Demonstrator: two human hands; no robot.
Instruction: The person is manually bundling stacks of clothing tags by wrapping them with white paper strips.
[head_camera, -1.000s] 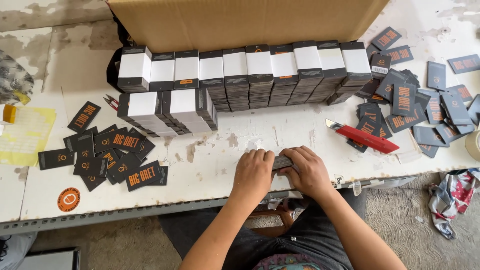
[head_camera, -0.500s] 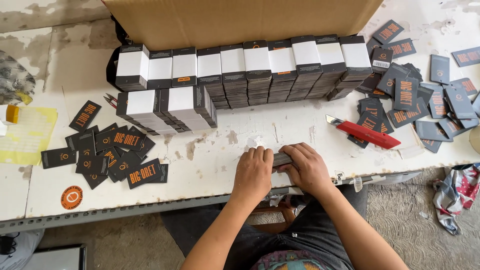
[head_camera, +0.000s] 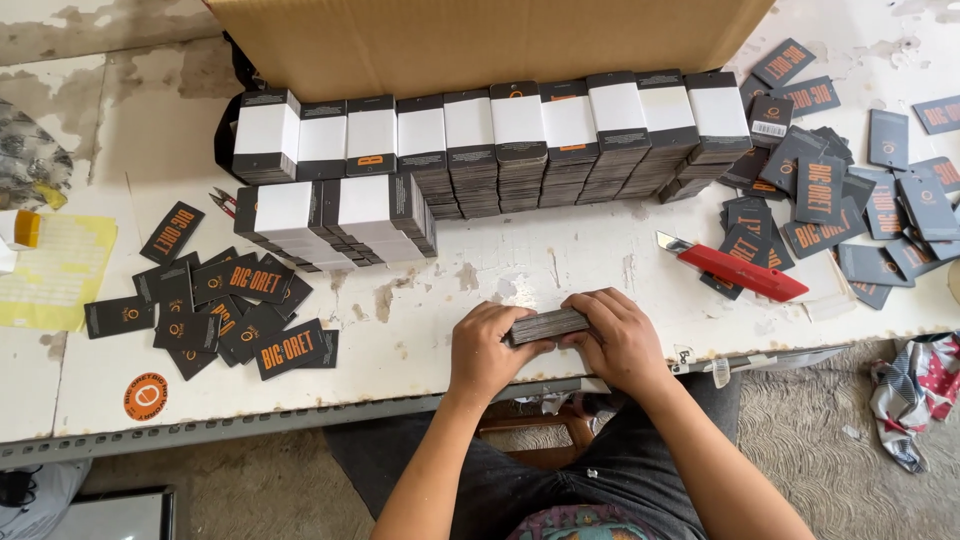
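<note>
Left hand (head_camera: 487, 352) and right hand (head_camera: 618, 338) clamp the tag stack (head_camera: 548, 325) between them.

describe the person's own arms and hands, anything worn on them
Both forearms are bare, with no sleeves in view. The left hand and right hand wear no gloves, and no rings, watch or bracelets show on the fingers or wrists. Nothing is marked on them that can be made out.

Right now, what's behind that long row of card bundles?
A big brown cardboard box stands right behind the bundles. Only its front wall shows. What's inside is out of view, and the table behind it is covered.
</note>
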